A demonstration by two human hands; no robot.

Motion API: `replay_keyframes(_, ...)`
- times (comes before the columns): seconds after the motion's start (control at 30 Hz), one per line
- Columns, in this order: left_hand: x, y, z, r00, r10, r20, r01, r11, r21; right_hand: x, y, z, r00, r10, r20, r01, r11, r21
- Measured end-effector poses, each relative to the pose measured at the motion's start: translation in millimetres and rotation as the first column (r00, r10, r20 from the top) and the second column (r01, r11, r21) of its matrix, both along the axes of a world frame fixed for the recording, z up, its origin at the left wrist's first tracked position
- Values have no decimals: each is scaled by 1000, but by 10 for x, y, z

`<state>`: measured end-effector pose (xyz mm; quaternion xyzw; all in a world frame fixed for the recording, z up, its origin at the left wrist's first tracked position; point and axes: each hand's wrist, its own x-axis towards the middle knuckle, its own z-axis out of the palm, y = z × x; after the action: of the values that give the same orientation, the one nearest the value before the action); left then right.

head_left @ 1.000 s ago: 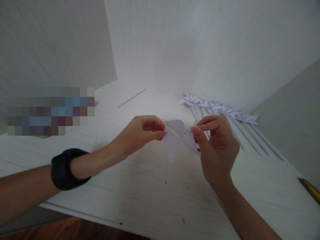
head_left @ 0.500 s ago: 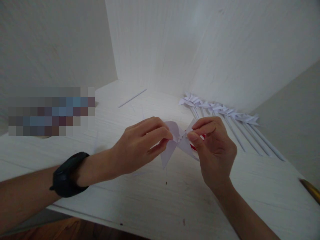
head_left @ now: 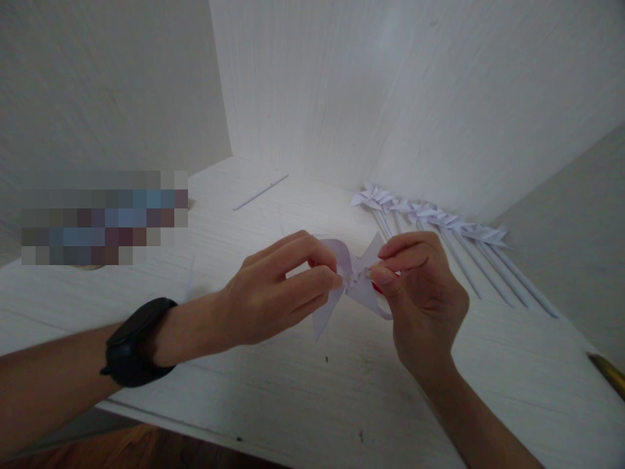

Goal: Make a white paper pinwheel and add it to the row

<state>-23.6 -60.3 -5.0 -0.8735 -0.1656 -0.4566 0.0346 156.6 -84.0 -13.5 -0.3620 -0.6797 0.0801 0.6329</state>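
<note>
Between my hands is a white paper pinwheel (head_left: pixel 360 286), its blades curled in towards the middle. My left hand (head_left: pixel 288 286), with a black watch (head_left: pixel 139 342) on the wrist, pinches the left side of the pinwheel near its centre. From the other side, my right hand (head_left: pixel 422 293) has thumb and fingertips closed on the pinwheel close to the centre. Something red (head_left: pixel 378 286) shows behind the right fingertips; its kind is mostly hidden by the hand.
Several finished paper pinwheels (head_left: pixel 430 212) on rolled sticks lie in a row at the back right. One thin white stick (head_left: pixel 261 192) rests at the back. A pixelated patch covers things at the left. A golden object (head_left: pixel 608 374) lies at the right edge.
Both hands stay on the pinwheel. My left fingertips have shifted slightly inward, towards its centre, and the lower left blade hangs a little lower. Less of the red thing shows.
</note>
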Motion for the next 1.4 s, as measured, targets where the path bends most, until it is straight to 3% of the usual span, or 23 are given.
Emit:
replay_keyframes(0.33,-16,18,5,997,-76,33,76,997,-1,-16,-22,23,1000,-8,0,8,999,42)
replay_keyframes(0.57,-32,5,18,999,-50,9,50,998,-26,-38,-29,16,1000,-29,-12,30,995,90)
replay_keyframes(0.77,-94,20,5,995,-84,-59,90,988,124,-31,-34,21,997,-78,14,76,990,115)
replay_keyframes(1.4,-113,66,-54,986,-165,24,162,981,103,-37,-45,31,995,-98,-7,98,980,172)
